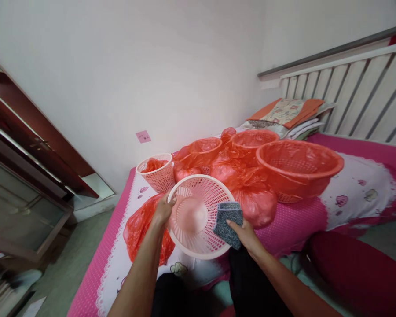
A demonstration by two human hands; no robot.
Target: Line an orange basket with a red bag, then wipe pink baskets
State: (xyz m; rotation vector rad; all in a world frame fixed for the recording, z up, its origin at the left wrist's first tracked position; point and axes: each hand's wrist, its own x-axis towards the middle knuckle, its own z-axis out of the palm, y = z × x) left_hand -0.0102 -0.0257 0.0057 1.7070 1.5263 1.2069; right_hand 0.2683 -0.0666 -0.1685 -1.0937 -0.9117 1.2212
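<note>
A pale pink plastic basket (194, 215) with slotted walls is tipped toward me, its inside showing. My left hand (163, 210) grips the basket's left rim, thumb over the edge. In my right hand (241, 232) is a grey speckled cloth (228, 222), folded and lying against the basket's right rim; the fingers beneath it are hidden. Left of the basket, a red plastic bag (141, 231) rests on the bed. Behind it stands another pale basket (158, 176) with red plastic inside.
Baskets lined with red plastic, including a large one (300, 169), stand along the bed (293, 224). A filled red bag (255, 202) sits before them. Folded bedding (285, 112) lies by the white headboard (346, 92). A dark red stool (353, 268) is at right.
</note>
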